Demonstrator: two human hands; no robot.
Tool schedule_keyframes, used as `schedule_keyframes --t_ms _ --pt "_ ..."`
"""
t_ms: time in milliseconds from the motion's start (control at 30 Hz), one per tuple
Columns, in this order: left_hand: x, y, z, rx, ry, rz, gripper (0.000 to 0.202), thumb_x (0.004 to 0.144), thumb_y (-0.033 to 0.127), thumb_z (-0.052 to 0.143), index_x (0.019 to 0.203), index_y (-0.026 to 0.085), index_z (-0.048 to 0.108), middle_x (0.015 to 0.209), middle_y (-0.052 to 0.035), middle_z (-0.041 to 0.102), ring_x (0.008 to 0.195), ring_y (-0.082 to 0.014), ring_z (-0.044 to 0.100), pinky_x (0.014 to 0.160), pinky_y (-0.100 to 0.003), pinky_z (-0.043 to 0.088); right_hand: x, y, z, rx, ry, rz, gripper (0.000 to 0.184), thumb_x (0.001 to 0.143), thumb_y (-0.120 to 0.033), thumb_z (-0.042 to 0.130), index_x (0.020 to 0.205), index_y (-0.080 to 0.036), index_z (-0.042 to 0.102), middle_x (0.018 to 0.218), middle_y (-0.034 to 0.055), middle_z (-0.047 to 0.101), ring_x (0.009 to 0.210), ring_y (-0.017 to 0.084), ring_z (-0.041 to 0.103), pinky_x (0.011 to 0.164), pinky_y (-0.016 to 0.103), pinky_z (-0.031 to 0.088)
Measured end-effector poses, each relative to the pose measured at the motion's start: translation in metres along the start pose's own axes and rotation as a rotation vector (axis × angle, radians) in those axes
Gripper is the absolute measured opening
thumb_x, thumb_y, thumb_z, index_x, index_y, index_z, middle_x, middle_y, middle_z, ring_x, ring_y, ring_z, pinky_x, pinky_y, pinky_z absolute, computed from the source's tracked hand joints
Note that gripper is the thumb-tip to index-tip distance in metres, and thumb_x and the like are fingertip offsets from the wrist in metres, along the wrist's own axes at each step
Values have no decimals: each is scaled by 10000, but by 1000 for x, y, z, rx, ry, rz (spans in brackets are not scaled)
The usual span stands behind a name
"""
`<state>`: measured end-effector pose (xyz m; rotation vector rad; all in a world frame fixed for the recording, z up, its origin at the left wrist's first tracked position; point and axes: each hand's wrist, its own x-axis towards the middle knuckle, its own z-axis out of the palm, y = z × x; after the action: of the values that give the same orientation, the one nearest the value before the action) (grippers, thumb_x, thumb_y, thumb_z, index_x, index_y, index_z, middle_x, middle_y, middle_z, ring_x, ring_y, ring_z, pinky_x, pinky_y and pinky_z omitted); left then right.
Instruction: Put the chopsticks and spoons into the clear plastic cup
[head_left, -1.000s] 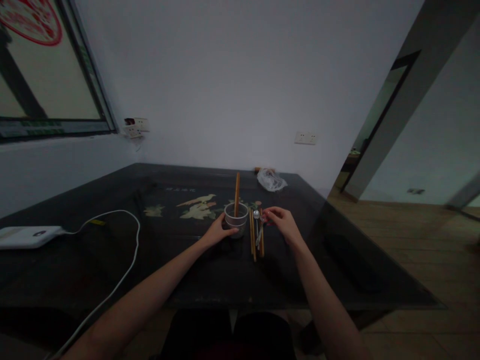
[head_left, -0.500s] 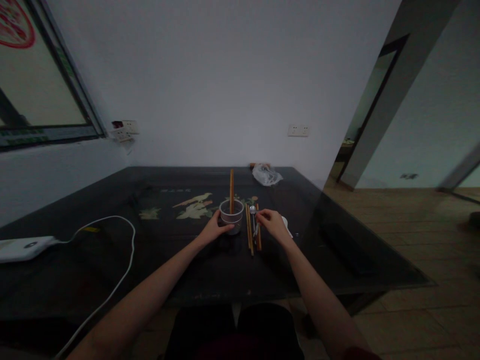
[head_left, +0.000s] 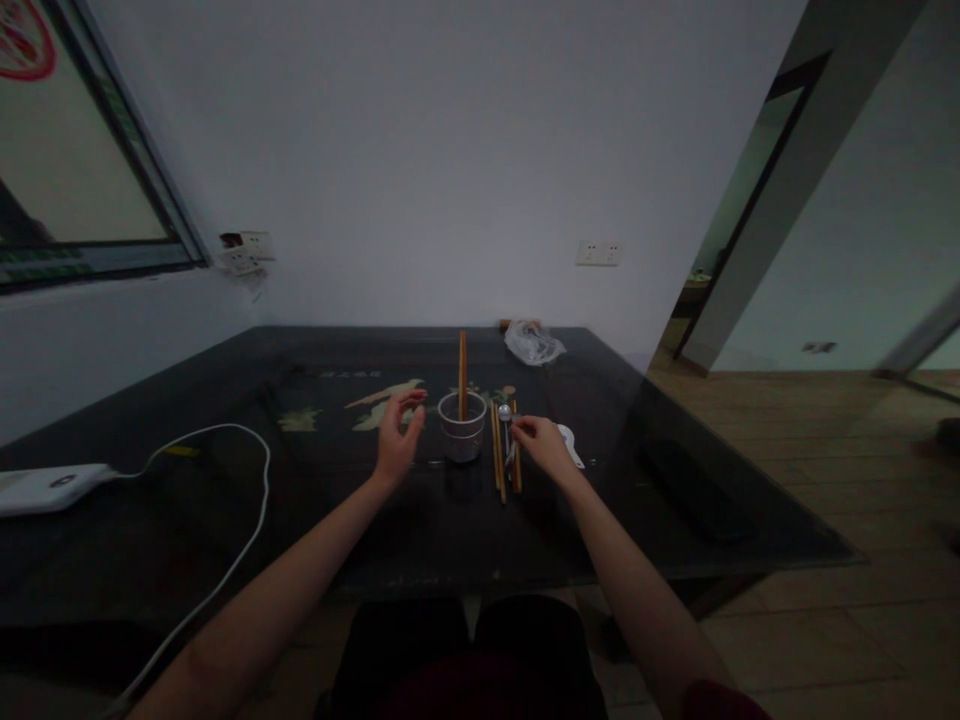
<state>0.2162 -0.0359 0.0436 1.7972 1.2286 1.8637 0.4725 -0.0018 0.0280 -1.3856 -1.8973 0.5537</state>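
A grey metal cup stands upright on the dark table, with wooden chopsticks leaning up out of it. To its left, my left hand is off the cup, fingers apart and holding nothing. My right hand is closed in a pinch over the cutlery right of the cup. A slim metal piece of cutlery shows at its fingertips; its exact kind is hard to tell. Beside it lie a metal spoon and several more chopsticks. A white spoon rests just behind my right hand, partly covered.
A crumpled clear plastic bag lies near the wall at the back. On the left sits a white device with a white cable curving toward me. A dark flat object lies on the right side of the table.
My left hand has let go of the cup and drawn back to the left, its fingers now spread. My right hand stays over the cutlery, nearly unmoved.
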Motion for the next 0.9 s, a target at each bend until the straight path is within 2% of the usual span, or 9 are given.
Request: schedule_keyframes --t_ms 67,100,133,233,267,333,467,667,900 --pt "-4 14 -5 121 -59 97 261 883 389 442 967 188 586 1004 -70 629 1007 -197 590 940 -353 453 0 0 2 -50 -17 18 188 820 -268 544 820 -185 713 784 44 716 726 180 643 631 241 429" --pt "-7 21 -5 178 -148 137 257 884 376 432 934 188 600 944 -64 644 952 -192 607 907 -342 467 0 0 2 -81 -22 27 183 823 -266 549 830 -189 715 807 46 719 747 181 644 650 244 431" --pt "-10 27 -4 231 -281 171 256 884 359 426 924 189 613 894 -57 656 891 -183 621 867 -324 479 -1 -1 3 -111 -22 34 178 824 -262 554 839 -190 716 830 50 720 768 182 644 670 247 431" --pt "-24 43 9 363 -792 245 256 885 309 429 996 208 637 851 -39 685 777 -157 643 770 -269 484 -3 -5 4 -197 -29 35 174 833 -242 551 842 -185 715 866 62 717 813 180 639 710 245 421" --pt "-29 47 14 406 -915 255 258 888 301 433 1030 218 632 860 -36 691 777 -158 649 755 -260 480 -4 -7 4 -224 -38 34 179 838 -238 543 838 -183 713 865 65 715 818 180 637 711 244 417" --pt "-37 49 26 494 -1027 238 271 893 294 441 1100 235 604 884 -32 697 801 -171 658 736 -255 477 -6 -11 5 -279 -51 26 194 852 -236 524 839 -180 709 873 73 711 832 184 632 713 247 410" --pt "-47 44 40 646 -974 137 319 901 298 437 1199 240 535 973 -49 696 860 -206 665 728 -275 486 -10 -16 8 -383 -56 -3 218 874 -226 494 842 -165 700 930 99 693 904 202 613 759 262 403" --pt "-54 40 47 768 -930 55 388 918 343 411 1287 246 482 1135 -81 659 958 -243 652 787 -310 489 -12 -18 12 -465 -90 -27 233 891 -210 477 865 -154 701 1003 117 659 980 217 575 818 276 398" --pt "-55 42 52 842 -907 -14 410 922 400 396 1270 217 513 1064 -133 679 929 -285 659 793 -367 486 -13 -19 16 -494 -127 -22 239 897 -238 487 898 -143 706 1017 120 645 999 227 560 829 286 404"
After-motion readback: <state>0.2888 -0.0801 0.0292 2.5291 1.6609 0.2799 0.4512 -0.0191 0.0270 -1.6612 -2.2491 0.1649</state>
